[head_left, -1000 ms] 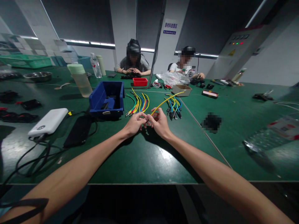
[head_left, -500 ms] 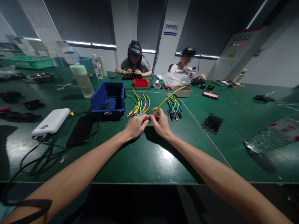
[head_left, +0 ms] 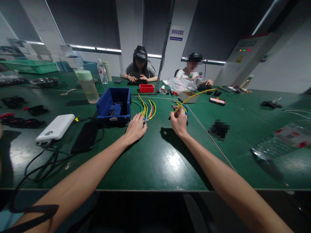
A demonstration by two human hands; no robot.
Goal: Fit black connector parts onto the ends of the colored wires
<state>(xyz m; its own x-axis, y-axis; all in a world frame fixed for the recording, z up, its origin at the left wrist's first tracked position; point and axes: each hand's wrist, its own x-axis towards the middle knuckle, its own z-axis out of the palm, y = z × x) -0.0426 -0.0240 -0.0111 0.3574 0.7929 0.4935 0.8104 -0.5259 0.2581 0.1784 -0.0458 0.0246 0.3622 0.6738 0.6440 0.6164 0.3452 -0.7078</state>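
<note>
Right hand (head_left: 179, 122) is closed around the near end of a yellow wire (head_left: 197, 94), held just above the green table (head_left: 155, 161); the wire arcs up and away to the right, over a second bundle of coloured wires (head_left: 181, 106) lying just beyond the hand. Left hand (head_left: 135, 128) lies flat and open, fingers spread, fingertips touching the near ends of the fanned wire bundle (head_left: 146, 108), gripping nothing. Landmark is the blue bin (head_left: 114, 105): the fanned bundle lies just right of it, the left hand at its near right corner, the right hand further right, well apart. White power bank (head_left: 55, 127) and a black phone (head_left: 85, 136) lie left of the bin, near side, with black cables trailing. Pale green bottle (head_left: 87, 86) stands behind-left of the bin. Red tray (head_left: 146, 88) sits behind the bin, in front of two people seated at the far edge.
</note>
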